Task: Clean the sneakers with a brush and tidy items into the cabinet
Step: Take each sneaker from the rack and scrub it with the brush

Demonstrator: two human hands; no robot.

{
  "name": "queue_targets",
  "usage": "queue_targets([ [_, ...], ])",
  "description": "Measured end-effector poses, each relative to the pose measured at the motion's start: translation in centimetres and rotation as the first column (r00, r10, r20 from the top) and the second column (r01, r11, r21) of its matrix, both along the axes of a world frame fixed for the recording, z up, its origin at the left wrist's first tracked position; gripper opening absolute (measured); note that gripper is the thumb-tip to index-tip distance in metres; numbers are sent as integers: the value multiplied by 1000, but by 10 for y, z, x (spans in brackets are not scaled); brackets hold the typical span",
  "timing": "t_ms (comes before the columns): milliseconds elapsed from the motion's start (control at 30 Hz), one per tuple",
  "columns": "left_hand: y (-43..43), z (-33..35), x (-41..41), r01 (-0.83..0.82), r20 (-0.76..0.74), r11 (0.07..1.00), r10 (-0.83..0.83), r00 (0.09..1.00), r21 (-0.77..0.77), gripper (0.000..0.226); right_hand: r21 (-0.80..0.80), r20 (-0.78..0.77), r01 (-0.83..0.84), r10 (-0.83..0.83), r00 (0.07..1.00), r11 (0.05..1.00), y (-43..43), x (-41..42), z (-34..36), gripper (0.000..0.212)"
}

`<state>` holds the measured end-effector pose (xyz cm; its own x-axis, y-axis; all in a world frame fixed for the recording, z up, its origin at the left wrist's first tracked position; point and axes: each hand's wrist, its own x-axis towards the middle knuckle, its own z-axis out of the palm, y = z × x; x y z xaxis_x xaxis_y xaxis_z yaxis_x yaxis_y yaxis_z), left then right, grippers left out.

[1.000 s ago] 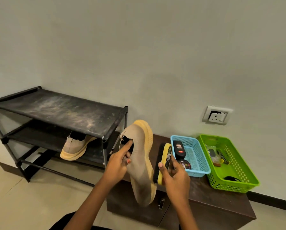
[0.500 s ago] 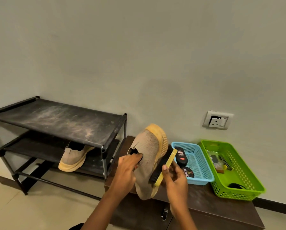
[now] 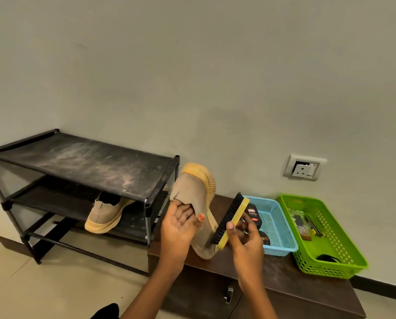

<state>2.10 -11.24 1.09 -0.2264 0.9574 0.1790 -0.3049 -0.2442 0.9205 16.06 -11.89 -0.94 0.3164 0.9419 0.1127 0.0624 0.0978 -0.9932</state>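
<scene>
A beige knit sneaker [image 3: 195, 192] with a yellow sole stands on end above the low brown cabinet [image 3: 284, 282], heel up and toe down. My left hand [image 3: 179, 223] grips it at the opening, with fingers tucked inside the collar. My right hand [image 3: 244, 237] holds a yellow-backed brush [image 3: 230, 221] with black bristles, which touch the sneaker's lower side. The second sneaker [image 3: 106, 214] lies on the middle shelf of the black shoe rack [image 3: 84, 162].
A blue basket [image 3: 278, 226] with polish containers and a green basket [image 3: 325, 236] with small items stand on the cabinet top at the right. A wall socket [image 3: 304, 167] is above them. The cabinet has a door handle [image 3: 229, 294] in front. Tiled floor lies to the left.
The brush has tilted and slid down along the sneaker's side. My left hand has turned palm-up, with fingers deeper in the sneaker's opening. The sneaker has stayed upright over the cabinet.
</scene>
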Motion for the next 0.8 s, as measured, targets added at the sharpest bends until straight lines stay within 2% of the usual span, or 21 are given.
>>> queue_targets([
  [67, 0, 5, 4, -118, 53, 991, 122, 991, -69, 53, 2, 21, -21, 21, 1000, 1000, -3, -2, 1, 67],
  [133, 1, 4, 2, -214, -50, 975, 211, 976, -57, 41, -2, 44, -33, 33, 998, 999, -6, -4, 3, 70],
  [200, 1, 2, 0, -265, -130, 964, 259, 957, -31, 41, -5, 64, -41, 42, 997, 999, -8, -5, 3, 71],
  [333, 0, 4, 5, -228, -187, 974, 223, 957, -8, 60, -8, 114, -47, 48, 992, 999, -11, -2, 10, 69],
  [400, 0, 4, 7, -194, -172, 981, 191, 966, -2, 67, 44, 226, -13, 3, 974, 999, -13, 3, 21, 67],
  [467, -1, 4, 9, -156, -155, 988, 155, 976, 10, 69, 169, 377, 17, -81, 923, 985, -14, 9, 37, 62],
  [567, -2, 5, 12, -91, -118, 996, 92, 989, 11, 68, 371, 630, -52, -210, 748, 927, -11, 11, 66, 57],
  [633, -4, 7, 16, -37, -85, 999, 39, 996, 25, 65, 428, 792, -132, -300, 532, 894, -9, 2, 80, 59],
  [700, -6, 8, 19, 0, -57, 1000, 2, 998, 31, 69, 476, 864, -222, -407, 296, 851, -7, -11, 84, 55],
  [733, -6, 9, 20, 12, -45, 1000, -11, 999, 24, 71, 488, 869, -250, -439, 229, 836, -6, -14, 86, 53],
  [800, -4, 10, 19, 37, -65, 999, -36, 997, 16, 74, 502, 860, -208, -462, 216, 839, 0, -6, 88, 50],
])
